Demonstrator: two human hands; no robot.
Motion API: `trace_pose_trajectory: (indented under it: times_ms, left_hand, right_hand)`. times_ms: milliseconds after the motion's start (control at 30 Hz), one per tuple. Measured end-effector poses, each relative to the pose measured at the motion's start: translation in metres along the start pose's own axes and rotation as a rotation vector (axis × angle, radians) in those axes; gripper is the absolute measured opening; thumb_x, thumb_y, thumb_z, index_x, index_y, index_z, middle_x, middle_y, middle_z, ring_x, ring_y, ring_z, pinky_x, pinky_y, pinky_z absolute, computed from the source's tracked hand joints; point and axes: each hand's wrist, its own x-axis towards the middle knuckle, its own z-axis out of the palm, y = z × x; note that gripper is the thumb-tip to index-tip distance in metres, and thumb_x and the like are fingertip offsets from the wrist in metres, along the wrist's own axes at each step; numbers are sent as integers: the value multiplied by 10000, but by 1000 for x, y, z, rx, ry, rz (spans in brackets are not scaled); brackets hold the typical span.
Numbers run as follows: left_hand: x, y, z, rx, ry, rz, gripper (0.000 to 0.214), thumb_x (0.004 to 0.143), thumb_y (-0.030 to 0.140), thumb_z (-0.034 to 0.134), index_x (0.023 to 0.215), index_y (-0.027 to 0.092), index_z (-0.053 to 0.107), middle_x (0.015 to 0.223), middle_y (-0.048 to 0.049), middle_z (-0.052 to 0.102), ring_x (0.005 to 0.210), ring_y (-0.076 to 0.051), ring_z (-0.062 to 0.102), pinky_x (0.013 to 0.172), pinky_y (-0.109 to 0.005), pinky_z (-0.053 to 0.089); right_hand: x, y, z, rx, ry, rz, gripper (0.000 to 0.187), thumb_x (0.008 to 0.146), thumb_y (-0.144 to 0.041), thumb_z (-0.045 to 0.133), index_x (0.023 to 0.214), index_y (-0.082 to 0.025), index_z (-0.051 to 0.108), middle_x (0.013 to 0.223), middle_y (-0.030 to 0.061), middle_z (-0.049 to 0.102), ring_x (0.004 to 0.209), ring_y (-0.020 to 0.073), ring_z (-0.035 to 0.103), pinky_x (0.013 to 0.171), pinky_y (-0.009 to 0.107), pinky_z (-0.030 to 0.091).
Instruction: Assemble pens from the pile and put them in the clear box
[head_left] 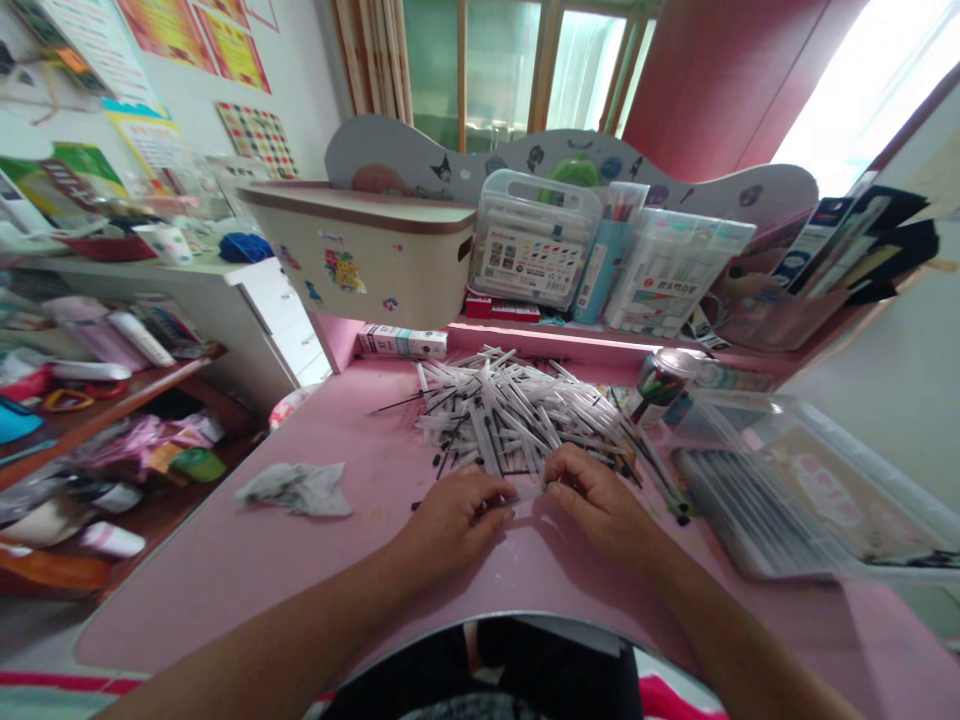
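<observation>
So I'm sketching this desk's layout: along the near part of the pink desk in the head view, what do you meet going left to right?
From the left: crumpled grey wipe → left hand → thin white pen pinched between both hands → right hand → clear plastic case lying flat.

home study room | pink desk [247, 560] | marker sets [534, 240] | wall posters [232, 45] | curtained window [510, 70]

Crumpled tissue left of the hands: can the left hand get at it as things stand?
Probably yes. Only bare pink desk lies between the left hand and the crumpled tissue; its fingers would first have to let go of the pen shared with the right hand.
</observation>
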Motion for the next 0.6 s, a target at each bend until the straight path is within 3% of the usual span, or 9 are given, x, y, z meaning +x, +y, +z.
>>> trace_pose_trajectory:
  times_ms: [167,367,500,600]
  left_hand:
    - [0,-5,2,32,38,70,213,803,168,587,937,193,751,830,-59,704,828,-220,591,751,-316,409]
    - [0,-5,1,-20,63,66,174,800,159,609,906,190,743,842,-58,689,848,-215,577,790,-332,421]
    - [2,-1,-1,-312,285,-66,111,816,256,643,854,193,725,909,-45,600,835,-183,565,749,-297,455]
    - [5,-2,0,-658,445,-224,177,824,361,661,895,201,683,853,-11,598,739,-149,559,672,-262,458]
  right_hand:
    - [4,3,4,-23,-16,-10,217,907,-213,494,690,-196,495,755,-2,504,743,146,487,690,278,364]
    - [4,7,6,8,-10,30,273,956,-274,460,707,-194,541,759,7,543,734,153,512,685,282,382]
    - [6,10,8,-87,135,48,257,983,-282,407,860,-195,616,841,39,626,813,188,560,743,317,422]
    - [8,12,16,-336,142,-108,225,949,-229,482,1081,-191,661,1137,91,664,1047,241,534,926,402,410]
